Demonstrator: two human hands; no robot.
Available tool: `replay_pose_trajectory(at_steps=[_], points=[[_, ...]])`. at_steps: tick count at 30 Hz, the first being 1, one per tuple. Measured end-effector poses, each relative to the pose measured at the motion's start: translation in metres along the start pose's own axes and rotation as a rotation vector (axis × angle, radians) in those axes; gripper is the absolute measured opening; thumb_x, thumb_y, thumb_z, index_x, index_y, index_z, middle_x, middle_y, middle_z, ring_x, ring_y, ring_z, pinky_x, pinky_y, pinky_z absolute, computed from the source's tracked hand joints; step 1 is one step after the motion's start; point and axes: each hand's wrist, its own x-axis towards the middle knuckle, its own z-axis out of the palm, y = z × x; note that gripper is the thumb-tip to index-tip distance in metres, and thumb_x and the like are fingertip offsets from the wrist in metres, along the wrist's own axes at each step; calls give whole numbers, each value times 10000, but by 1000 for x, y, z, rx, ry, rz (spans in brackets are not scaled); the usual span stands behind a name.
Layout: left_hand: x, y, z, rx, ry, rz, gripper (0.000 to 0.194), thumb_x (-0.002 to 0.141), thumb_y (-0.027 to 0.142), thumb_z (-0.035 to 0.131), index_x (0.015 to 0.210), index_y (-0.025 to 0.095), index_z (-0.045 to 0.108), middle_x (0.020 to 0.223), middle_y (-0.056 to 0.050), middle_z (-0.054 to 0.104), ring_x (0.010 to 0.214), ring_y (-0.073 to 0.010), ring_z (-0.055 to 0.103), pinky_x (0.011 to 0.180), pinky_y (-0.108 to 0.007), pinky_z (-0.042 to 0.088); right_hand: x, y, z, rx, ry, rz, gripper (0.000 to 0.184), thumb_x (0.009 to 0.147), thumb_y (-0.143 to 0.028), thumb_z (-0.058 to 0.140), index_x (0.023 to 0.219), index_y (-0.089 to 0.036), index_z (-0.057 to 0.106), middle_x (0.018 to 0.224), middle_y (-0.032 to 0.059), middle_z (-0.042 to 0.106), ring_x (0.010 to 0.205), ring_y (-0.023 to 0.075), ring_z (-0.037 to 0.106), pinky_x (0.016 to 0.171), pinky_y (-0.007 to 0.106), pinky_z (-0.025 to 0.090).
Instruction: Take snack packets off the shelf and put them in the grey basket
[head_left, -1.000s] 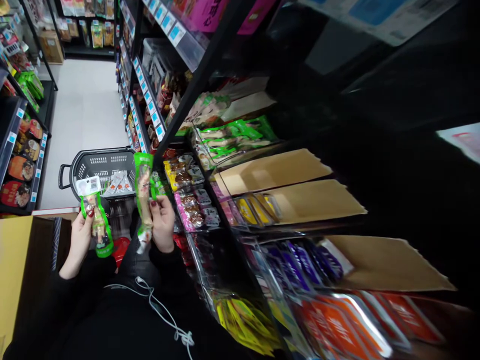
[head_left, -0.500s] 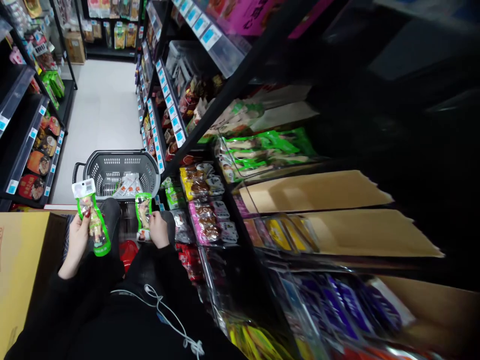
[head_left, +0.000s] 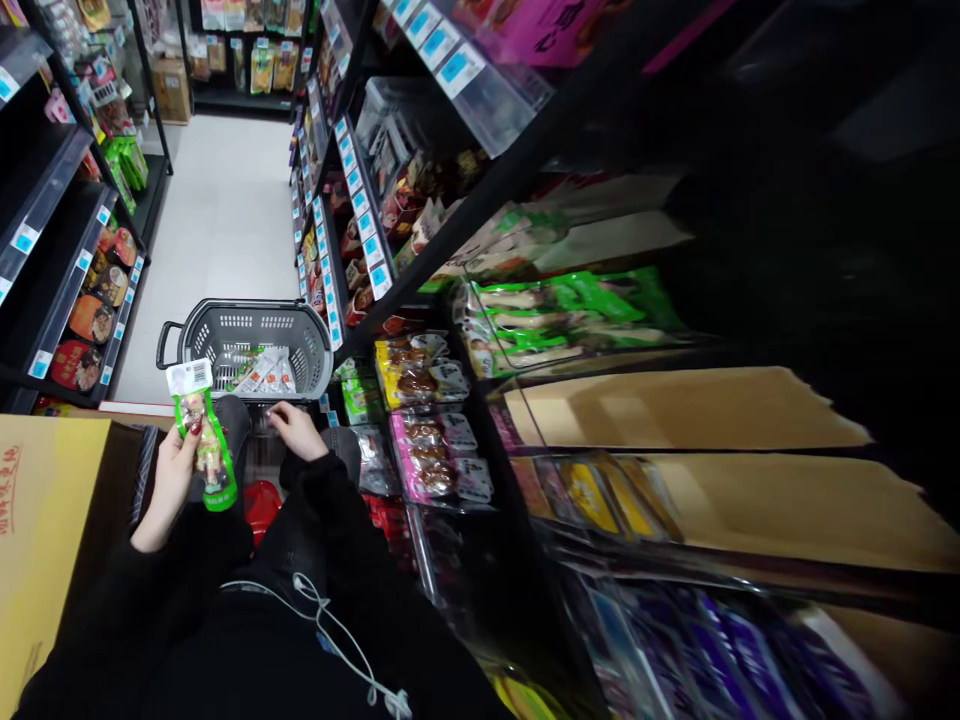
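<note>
Green-edged packet (head_left: 206, 450), pinched in the left hand (head_left: 176, 460) near the basket (head_left: 319, 385), runs lengthwise fore-and-aft, leaning slightly left, its white-labelled end forward. The right hand (head_left: 298, 432), fingers loosely bent, holds nothing.

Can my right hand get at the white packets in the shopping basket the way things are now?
Probably yes. The right hand appears empty and is near the shopping basket, whose open top leaves the white packets uncovered; the left hand, holding a green-edged snack packet, is off to the left.
</note>
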Motion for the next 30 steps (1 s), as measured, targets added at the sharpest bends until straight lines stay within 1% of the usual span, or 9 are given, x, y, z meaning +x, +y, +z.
replay_pose_trajectory(at_steps=[3, 5, 11, 15, 17, 19, 22, 26, 30], points=[[-3, 7, 15, 3, -55, -1, 417, 711, 522, 677, 860, 138, 614, 727, -31, 652, 633, -157, 591, 628, -264, 476, -46, -22, 0, 213, -260, -73, 260, 854, -391, 531, 936, -160, 616, 755, -1, 672, 607, 94, 617, 605, 217, 498], [-7, 12, 28, 5, -79, 16, 400, 705, 508, 685, 852, 141, 627, 751, -35, 661, 676, -170, 601, 667, -274, 481, -66, -37, 3, 243, -275, -132, 308, 810, -420, 589, 985, -167, 608, 828, 15, 685, 684, 117, 633, 648, 235, 509], [-19, 21, 60, -79, -241, 23, 496, 699, 539, 679, 993, 140, 665, 998, -114, 691, 958, -253, 627, 868, -355, 475, -83, -48, 7, 80, 17, -274, 247, 832, -324, 583, 1007, -165, 655, 876, 57, 716, 795, 187, 663, 731, 299, 531], [-21, 33, 57, -361, -366, -44, 655, 762, 698, 475, 1066, 147, 656, 1127, -164, 652, 1087, -295, 589, 924, -427, 465, -81, -45, -17, -264, 344, -509, 231, 889, -238, 490, 964, -195, 705, 894, 90, 720, 844, 199, 660, 789, 348, 531], [-22, 42, 47, -403, -441, -198, 690, 716, 734, 498, 1020, 140, 677, 1051, -176, 677, 991, -313, 634, 837, -446, 511, -78, -46, -35, -405, 442, -606, 247, 897, -210, 481, 953, -242, 720, 913, 74, 724, 905, 199, 654, 870, 392, 517], [-24, 51, 34, -335, -501, -398, 624, 596, 704, 656, 867, 144, 708, 810, -149, 703, 709, -274, 668, 619, -386, 540, -74, -48, -51, -491, 469, -666, 241, 900, -209, 500, 963, -287, 718, 939, 45, 726, 960, 195, 647, 955, 436, 486], [-30, 63, 20, -156, -606, -541, 435, 442, 435, 858, 748, 162, 713, 570, -52, 641, 418, -148, 535, 390, -246, 406, -69, -51, -67, -556, 443, -725, 217, 903, -239, 526, 991, -327, 704, 975, 15, 721, 1009, 189, 636, 1021, 479, 447], [-39, 73, 25, 26, -816, -452, 329, 595, 295, 807, 875, 150, 714, 722, -55, 691, 552, -164, 614, 487, -233, 458, -64, -56, -68, -596, 539, -761, 174, 888, -274, 557, 957, -347, 699, 985, 9, 700, 1069, 207, 600, 1064, 531, 398], [-44, 70, 37, 39, -814, -348, 302, 659, 249, 765, 940, 166, 694, 836, -38, 708, 728, -199, 664, 661, -281, 522, -65, -62, -62, -461, 746, -634, 220, 884, -230, 532, 1046, -290, 669, 1160, 77, 604, 1189, 242, 511, 1075, 532, 370]])
